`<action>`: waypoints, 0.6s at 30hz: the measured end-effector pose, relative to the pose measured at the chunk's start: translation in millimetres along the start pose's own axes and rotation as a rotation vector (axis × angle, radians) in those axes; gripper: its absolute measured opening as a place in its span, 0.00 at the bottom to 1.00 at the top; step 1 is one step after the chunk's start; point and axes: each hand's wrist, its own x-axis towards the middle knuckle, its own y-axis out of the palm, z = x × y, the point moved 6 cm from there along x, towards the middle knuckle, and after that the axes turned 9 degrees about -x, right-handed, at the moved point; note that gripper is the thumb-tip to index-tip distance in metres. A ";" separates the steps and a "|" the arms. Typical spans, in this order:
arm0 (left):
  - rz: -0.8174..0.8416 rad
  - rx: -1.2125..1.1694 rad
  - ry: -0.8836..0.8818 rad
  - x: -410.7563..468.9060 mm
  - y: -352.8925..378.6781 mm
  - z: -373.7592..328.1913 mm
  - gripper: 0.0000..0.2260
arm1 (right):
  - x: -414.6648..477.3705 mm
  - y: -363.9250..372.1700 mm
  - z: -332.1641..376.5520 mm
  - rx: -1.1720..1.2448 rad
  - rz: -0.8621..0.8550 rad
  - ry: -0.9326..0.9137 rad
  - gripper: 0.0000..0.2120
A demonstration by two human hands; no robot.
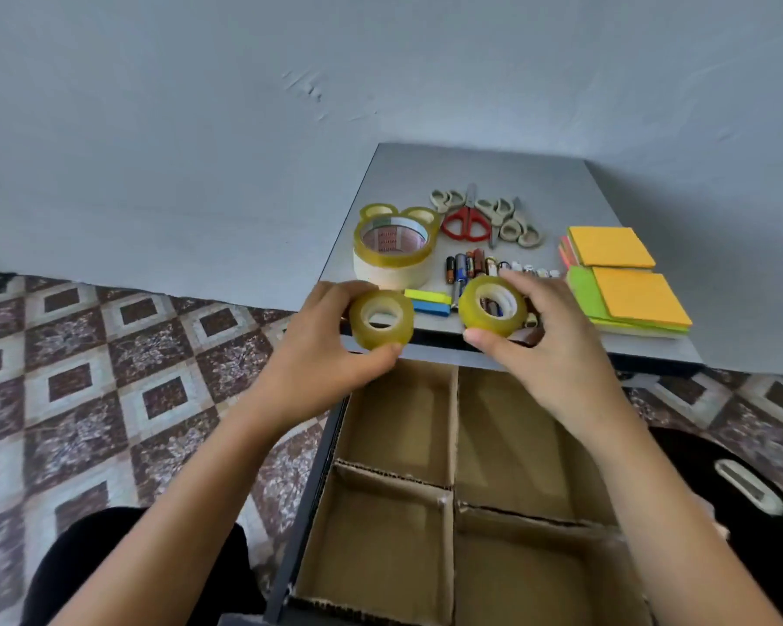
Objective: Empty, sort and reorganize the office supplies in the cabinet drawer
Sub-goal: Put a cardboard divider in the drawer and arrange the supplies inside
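The drawer (380,548) with cardboard dividers fills the lower centre. Above it the cabinet top (471,173) carries sorted supplies. At centre, my left hand (331,354) clamps one tape roll (382,320) and my right hand (561,354) clamps a second roll (493,305).

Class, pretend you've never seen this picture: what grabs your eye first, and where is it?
The left hand holds up the left tape roll, the right hand the right tape roll, over the open cardboard-divided drawer. Behind, red scissors and orange sticky notes lie on the cabinet top.
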 end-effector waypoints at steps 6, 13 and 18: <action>0.275 0.187 -0.151 -34.2 58.4 39.5 0.28 | -71.8 47.9 -33.8 -0.083 0.062 0.109 0.32; 0.369 0.279 -0.253 -23.2 109.0 84.8 0.29 | -104.0 78.0 -73.9 -0.173 -0.033 0.270 0.31; 0.403 0.370 -0.338 -2.0 140.2 115.3 0.27 | -110.1 87.6 -85.5 -0.123 -0.036 0.345 0.32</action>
